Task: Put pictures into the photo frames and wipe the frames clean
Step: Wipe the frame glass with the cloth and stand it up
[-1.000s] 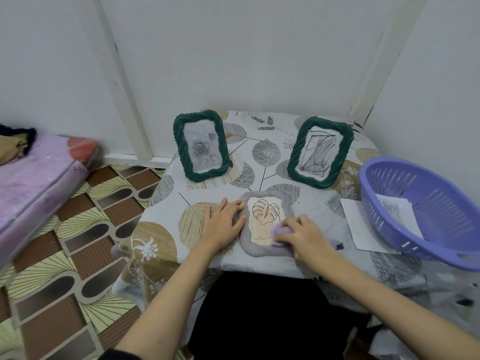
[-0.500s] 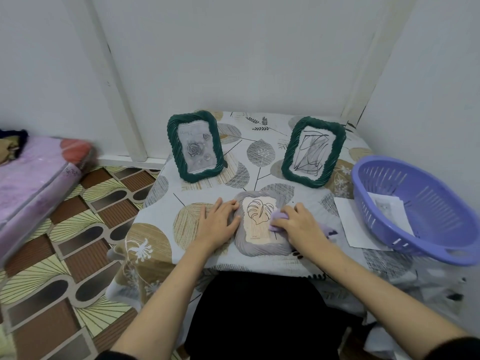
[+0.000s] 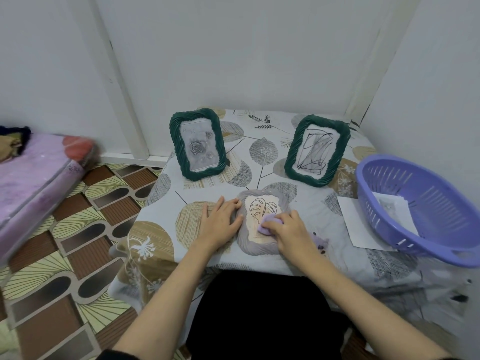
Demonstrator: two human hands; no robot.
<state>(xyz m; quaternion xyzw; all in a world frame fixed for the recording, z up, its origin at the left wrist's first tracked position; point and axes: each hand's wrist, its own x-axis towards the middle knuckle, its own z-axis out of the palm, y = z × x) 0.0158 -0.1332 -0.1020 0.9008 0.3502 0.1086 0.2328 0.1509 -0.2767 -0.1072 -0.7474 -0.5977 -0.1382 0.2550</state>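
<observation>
So the grey frame (image 3: 262,224) with the leaf drawing was lying flat near the bottom middle of the shot, on the surface (image 3: 311,216) with the leaf-print cloth. The left hand (image 3: 220,223) lay flat beside it, fingers straight and touching the frame's left edge, no grip on anything. The right hand (image 3: 291,233) had its grip curled round a small lilac cloth (image 3: 267,226), pressing it onto the glass at the lower right of the picture. Further up, two green frames stood upright: one (image 3: 198,144) with a rose picture left of center, the other (image 3: 317,150) with a black scribble drawing to the right. At the right edge a purple basket (image 3: 426,211) held a paper and sat on a white sheet (image 3: 355,224). A pink mattress (image 3: 36,183) was at the left on the patterned floor.
</observation>
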